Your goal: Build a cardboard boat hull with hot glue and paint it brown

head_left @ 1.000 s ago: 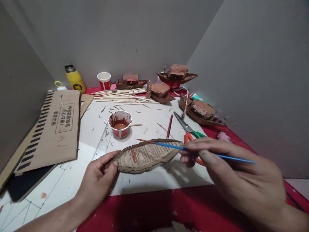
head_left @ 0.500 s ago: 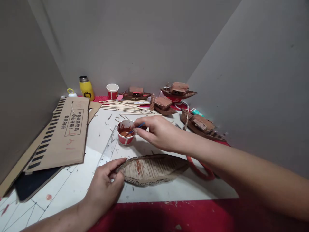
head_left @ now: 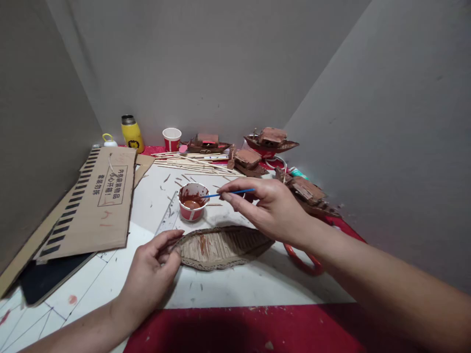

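A leaf-shaped cardboard boat hull (head_left: 224,247) lies on the white sheet, its ribbed inside streaked with reddish-brown paint near the left end. My left hand (head_left: 152,267) pinches the hull's left tip between thumb and fingers. In my right hand (head_left: 270,208) is a thin blue brush (head_left: 239,191), held between thumb and fingertips. The brush's tip reaches over the rim of a red and white paper cup (head_left: 193,214), which has brown paint at its bottom and smeared on its inner wall.
Finished brown boats (head_left: 270,139) stand at the back and right. Wooden sticks (head_left: 195,164) lie behind the cup. A cardboard piece (head_left: 88,206) is at left, near a yellow bottle (head_left: 131,135) and a second cup (head_left: 171,140). A red ring-shaped handle (head_left: 303,262) lies right of the hull.
My right hand has moved right and drawn the brush up out of the cup's paint to its rim. My left hand and the hull have shifted slightly left and away from me.
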Available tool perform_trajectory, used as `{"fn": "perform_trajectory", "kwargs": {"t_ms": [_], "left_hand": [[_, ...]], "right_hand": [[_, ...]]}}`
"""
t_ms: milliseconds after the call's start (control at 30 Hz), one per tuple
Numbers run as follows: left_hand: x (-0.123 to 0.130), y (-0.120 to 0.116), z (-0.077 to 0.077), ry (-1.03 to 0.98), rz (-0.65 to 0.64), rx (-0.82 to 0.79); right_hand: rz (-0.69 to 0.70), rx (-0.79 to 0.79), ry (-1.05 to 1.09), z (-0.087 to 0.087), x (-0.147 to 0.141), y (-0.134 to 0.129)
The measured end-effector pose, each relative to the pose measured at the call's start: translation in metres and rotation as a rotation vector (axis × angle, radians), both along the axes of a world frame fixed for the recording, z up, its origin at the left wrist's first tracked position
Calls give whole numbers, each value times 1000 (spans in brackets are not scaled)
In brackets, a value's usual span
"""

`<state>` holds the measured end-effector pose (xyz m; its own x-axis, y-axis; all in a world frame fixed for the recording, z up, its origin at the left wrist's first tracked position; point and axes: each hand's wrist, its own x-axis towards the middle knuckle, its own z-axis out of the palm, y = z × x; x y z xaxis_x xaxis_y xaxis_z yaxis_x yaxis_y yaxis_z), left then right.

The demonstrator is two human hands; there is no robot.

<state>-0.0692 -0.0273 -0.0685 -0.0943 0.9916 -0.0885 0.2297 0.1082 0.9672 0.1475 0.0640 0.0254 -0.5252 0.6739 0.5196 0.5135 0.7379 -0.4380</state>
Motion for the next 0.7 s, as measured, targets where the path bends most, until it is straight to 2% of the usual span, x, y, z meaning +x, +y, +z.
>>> {"fn": "perform_trajectory", "kwargs": {"t_ms": [300,500,600,700], "left_hand": [[-7,9,-2,5,67,48],[-8,11,0,-27,79,41],[-7,12,2,-56,87,41],[-6,12,3,-65,92,63]], "right_hand": [[-24,-32,137,-21,4,1],[-156,-230,312,-18,12,-10],[-193,-299,445,-16,23,-22],[-203,-368,531,-22,36,-39]]}}
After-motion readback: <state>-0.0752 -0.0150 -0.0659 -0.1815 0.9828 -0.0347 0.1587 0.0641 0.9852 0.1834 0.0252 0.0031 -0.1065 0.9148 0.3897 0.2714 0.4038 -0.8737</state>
